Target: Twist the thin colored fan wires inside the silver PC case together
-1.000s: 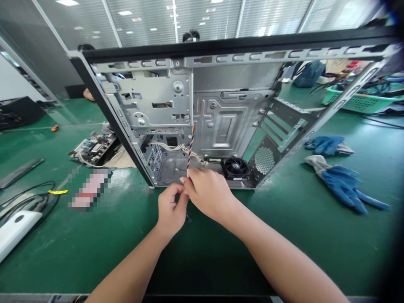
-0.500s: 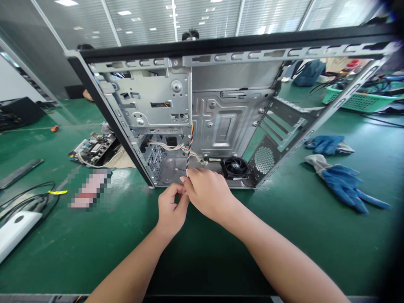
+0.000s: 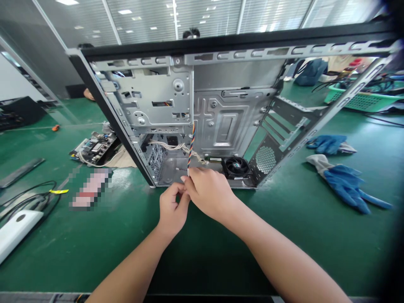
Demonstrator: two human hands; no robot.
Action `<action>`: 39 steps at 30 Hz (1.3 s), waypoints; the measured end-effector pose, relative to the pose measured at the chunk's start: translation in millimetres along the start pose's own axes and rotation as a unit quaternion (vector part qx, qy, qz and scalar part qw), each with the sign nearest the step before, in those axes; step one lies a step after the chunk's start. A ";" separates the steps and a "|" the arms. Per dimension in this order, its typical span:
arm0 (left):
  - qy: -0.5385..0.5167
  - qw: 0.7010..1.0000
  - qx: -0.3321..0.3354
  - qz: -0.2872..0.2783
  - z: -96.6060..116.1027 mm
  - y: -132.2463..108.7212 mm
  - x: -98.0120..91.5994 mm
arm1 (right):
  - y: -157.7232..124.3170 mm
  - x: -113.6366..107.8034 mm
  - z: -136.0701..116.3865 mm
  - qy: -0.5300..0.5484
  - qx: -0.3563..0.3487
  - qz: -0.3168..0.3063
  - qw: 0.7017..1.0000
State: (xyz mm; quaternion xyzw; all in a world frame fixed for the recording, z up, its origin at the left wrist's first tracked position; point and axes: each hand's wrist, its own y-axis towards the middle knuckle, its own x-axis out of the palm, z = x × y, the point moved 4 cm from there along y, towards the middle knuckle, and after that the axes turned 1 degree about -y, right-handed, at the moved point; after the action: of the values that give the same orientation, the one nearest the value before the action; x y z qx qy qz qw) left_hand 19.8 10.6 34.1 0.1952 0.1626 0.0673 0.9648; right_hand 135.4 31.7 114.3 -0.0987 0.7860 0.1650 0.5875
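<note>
An open metal computer case (image 3: 232, 80) stands on the green table in front of me. From its drive cage (image 3: 154, 88) hangs a twisted multicoloured cable (image 3: 192, 145), pulled straight down to my hands. My right hand (image 3: 210, 191) is closed around the cable's lower end, just outside the case's lower edge. My left hand (image 3: 174, 206) touches it from the left, thumb and fingers pinched together; what lies between them is hidden. Inside the case, pale wires (image 3: 172, 146) run along the bottom toward a black fan (image 3: 236, 167) and a memory stick (image 3: 215, 159).
Blue-and-grey gloves (image 3: 342, 181) lie on the right, with a green basket of cables (image 3: 362, 97) behind. To the left are a circuit board (image 3: 94, 147), a blurred pink item (image 3: 91, 187), black cables (image 3: 47, 206) and a white device (image 3: 19, 231). People are partly visible behind the case.
Almost nothing differs. The whole view has shifted very slightly; both hands keep the same grip at the cable's lower end.
</note>
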 end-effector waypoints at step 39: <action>-0.026 0.999 -0.006 0.021 -3.8 -0.6 -2.0 | 2.5 3.6 3.1 0.013 -0.006 0.027 1.000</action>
State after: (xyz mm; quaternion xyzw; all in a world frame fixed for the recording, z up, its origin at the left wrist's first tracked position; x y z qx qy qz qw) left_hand 16.6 11.0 31.1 0.1946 0.1329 0.0837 0.9682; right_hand 136.2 35.3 110.4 -0.0831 0.7949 0.1836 0.5723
